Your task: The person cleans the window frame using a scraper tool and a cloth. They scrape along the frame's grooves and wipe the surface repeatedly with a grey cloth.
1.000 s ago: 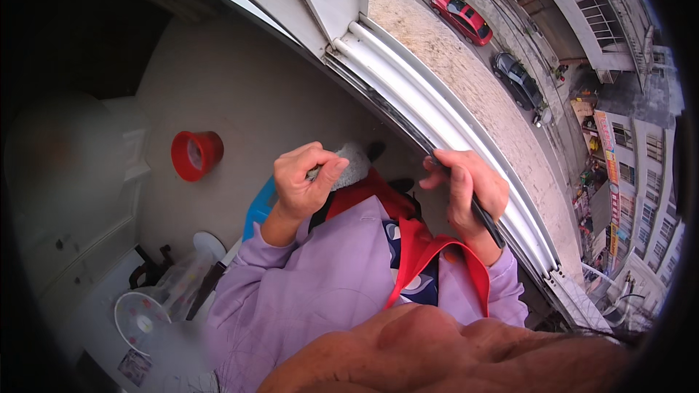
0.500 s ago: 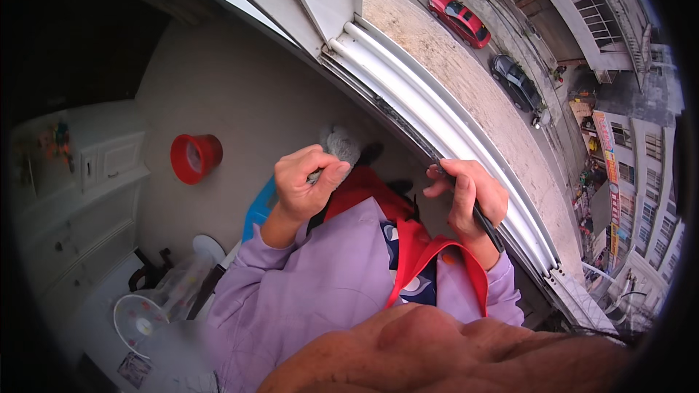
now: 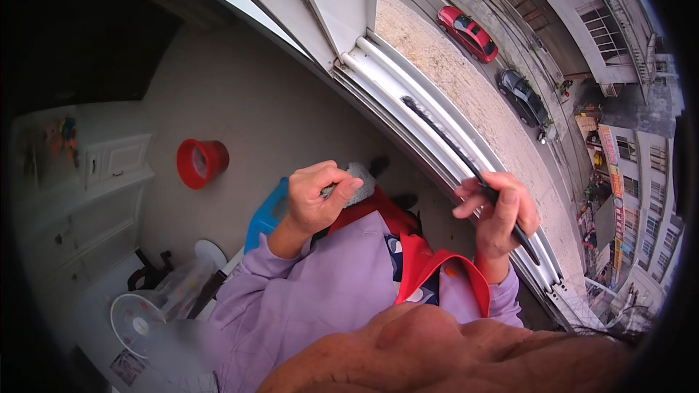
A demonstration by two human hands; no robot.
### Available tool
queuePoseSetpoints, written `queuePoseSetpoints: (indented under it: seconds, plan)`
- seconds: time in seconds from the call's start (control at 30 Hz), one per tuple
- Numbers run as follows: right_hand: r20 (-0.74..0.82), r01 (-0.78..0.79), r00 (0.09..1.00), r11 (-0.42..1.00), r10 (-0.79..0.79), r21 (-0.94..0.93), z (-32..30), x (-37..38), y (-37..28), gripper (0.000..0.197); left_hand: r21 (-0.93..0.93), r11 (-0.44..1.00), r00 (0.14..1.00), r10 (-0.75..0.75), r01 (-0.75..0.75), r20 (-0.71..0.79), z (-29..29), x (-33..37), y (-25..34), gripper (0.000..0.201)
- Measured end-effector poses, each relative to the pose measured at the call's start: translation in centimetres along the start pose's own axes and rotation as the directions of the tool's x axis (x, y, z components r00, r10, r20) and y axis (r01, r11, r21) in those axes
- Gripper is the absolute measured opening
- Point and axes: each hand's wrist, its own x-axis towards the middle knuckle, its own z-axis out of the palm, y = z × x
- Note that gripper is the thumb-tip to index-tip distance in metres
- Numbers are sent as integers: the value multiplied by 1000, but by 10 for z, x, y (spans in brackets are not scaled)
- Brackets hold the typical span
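Note:
My right hand (image 3: pixel 506 215) grips a long, thin black brush (image 3: pixel 444 133) by its handle, fingers partly curled round it. The bristled end reaches toward the upper left, over the white window track (image 3: pixel 378 65); whether the bristles touch it I cannot tell. My left hand (image 3: pixel 318 193) is closed in a fist on a grey cloth (image 3: pixel 359 188), which bunches out beyond the fingers. This hand is on the room side of the sill, in front of my body.
The opened window drops to a street with a red car (image 3: pixel 468 33) and a dark car (image 3: pixel 523 94). A window sash (image 3: pixel 338 0) stands at the track's far end. Indoors are a red bucket (image 3: pixel 220 160), a blue plastic object (image 3: pixel 263 220) and white cabinets (image 3: pixel 120 160).
My right hand has shifted right and outward with the brush, whose bristled end moved from the inner dark groove to over the white rails. My left hand has moved slightly right, still holding the cloth.

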Motion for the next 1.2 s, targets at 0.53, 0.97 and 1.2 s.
queuePoseSetpoints:
  seconds: [0.53,0.97,1.2]
  plan:
    - [-30,18,999,998,-20,-64,-8,1,-3,32,20,999,999,34,-34,35,8,26,-3,14]
    - [28,93,996,985,-89,-148,-3,10,-4,27,19,999,999,44,-44,-24,5,35,2,14]
    - [-102,34,994,998,-39,-51,-20,-5,-10,33,-113,931,903,299,-347,-309,-16,59,44,12]
